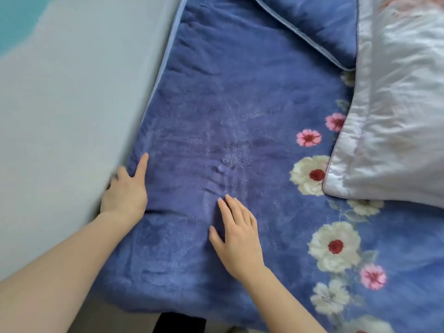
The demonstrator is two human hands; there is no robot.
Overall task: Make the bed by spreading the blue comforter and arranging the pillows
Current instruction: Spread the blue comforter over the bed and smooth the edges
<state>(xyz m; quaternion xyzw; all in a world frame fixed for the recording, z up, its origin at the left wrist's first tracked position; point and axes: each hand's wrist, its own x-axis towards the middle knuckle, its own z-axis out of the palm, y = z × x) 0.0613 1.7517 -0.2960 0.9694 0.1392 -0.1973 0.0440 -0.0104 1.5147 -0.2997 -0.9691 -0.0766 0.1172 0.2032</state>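
Observation:
The blue fleece comforter with a flower print along its right side lies spread over the bed. My left hand is at the comforter's left edge against the wall, fingers tucked down the gap, thumb resting on top. My right hand lies flat on the comforter with fingers together, palm down, beside small wrinkles. A pale satin pillow rests on the right side. A blue folded layer or second pillow with a light piped edge sits at the top.
A grey-blue wall runs along the bed's left side, touching the comforter edge. A dark object shows at the bottom below the bed's near edge.

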